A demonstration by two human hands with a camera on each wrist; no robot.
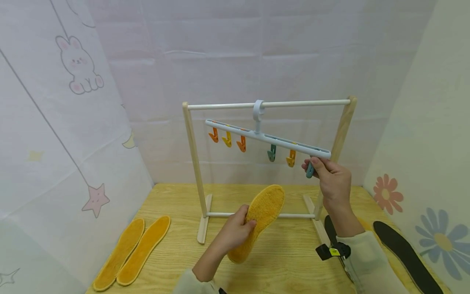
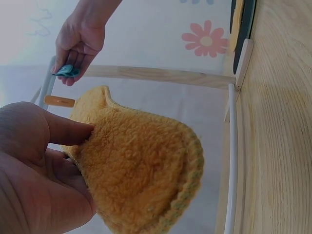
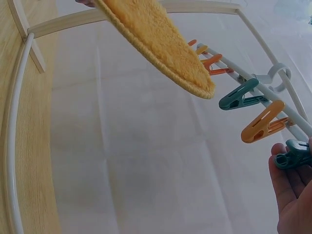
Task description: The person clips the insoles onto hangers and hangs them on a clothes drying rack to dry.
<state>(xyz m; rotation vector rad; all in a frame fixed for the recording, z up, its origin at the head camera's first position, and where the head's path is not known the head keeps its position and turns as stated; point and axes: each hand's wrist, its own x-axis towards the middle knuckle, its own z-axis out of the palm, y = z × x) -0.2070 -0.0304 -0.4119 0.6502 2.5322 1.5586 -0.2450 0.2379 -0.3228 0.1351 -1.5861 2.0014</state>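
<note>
A fuzzy yellow insole (image 1: 267,204) is gripped in my left hand (image 1: 235,229), thumb on its fleecy face, tilted up below the hanger. In the left wrist view the insole (image 2: 141,161) fills the middle. My right hand (image 1: 334,179) pinches a teal clip (image 1: 310,169) at the right end of the light blue hanger (image 1: 279,141), which hangs tilted, right end lower. In the right wrist view this teal clip (image 3: 292,155) lies against the fingers. Other clips hang along the bar, among them a green clip (image 1: 271,153) and an orange clip (image 1: 291,158).
The hanger's hook sits on the white rod (image 1: 308,103) of a wooden rack (image 1: 193,155). Two yellow insoles (image 1: 145,251) lie at the left of the table. Dark-soled insoles (image 1: 404,253) lie at the right, partly behind my right sleeve. Printed cloth walls stand around.
</note>
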